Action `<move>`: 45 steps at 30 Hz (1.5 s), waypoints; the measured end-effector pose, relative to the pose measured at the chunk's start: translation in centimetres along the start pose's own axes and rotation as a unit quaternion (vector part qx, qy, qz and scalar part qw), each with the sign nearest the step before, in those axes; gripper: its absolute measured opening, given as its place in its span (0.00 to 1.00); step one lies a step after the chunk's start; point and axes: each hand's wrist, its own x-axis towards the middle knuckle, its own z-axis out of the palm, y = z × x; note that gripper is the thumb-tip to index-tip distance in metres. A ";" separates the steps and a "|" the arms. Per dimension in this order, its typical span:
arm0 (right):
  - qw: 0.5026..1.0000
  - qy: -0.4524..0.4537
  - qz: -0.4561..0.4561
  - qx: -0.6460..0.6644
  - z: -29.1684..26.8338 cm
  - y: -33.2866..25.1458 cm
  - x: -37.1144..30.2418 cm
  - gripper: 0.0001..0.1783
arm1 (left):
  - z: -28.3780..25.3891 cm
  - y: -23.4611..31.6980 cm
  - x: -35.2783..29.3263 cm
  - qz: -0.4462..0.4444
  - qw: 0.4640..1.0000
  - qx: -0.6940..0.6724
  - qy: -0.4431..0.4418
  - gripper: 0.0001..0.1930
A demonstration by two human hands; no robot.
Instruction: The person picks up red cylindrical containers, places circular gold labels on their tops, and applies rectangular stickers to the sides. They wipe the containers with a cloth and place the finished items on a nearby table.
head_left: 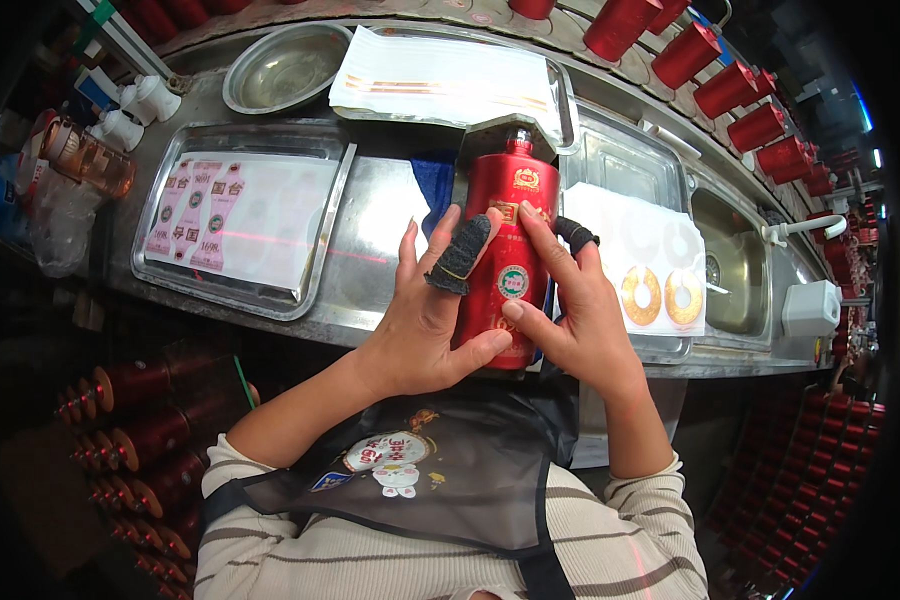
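A glossy red bottle (515,250) with a gold crest, a small gold label and a round green-and-white seal lies in front of me, its dark neck pointing away. My left hand (420,320) rests along its left side, fingers stretched and spread, with the index tip near the gold label. A dark cloth cover (458,258) wraps one of its fingers. From the right, my right hand (590,325) lays its extended index finger and thumb on the bottle's front. Another dark finger cover (576,235) shows behind that index finger. A blue cloth (432,185) sits left of the bottle.
Left is a metal tray (320,235) with pink printed label sheets (195,220). White sheets with gold stripes (445,80) and a metal bowl (285,70) stand behind. Gold ring-shaped stickers (640,295) lie right, before a sink (735,265). Red bottles (690,55) line the far edge.
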 end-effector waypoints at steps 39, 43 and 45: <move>0.997 -0.028 0.071 0.025 -0.3 -0.8 0.3 0.46 | -0.4 -0.4 1.0 0.016 1.000 0.012 -0.015 0.47; 0.999 -0.007 0.039 0.023 0.2 -0.4 0.2 0.46 | -0.3 -0.5 1.1 0.018 1.000 0.006 -0.017 0.48; 0.999 -0.004 0.036 0.027 0.3 -0.4 0.1 0.46 | -0.3 -0.7 1.1 0.018 1.000 0.005 -0.016 0.47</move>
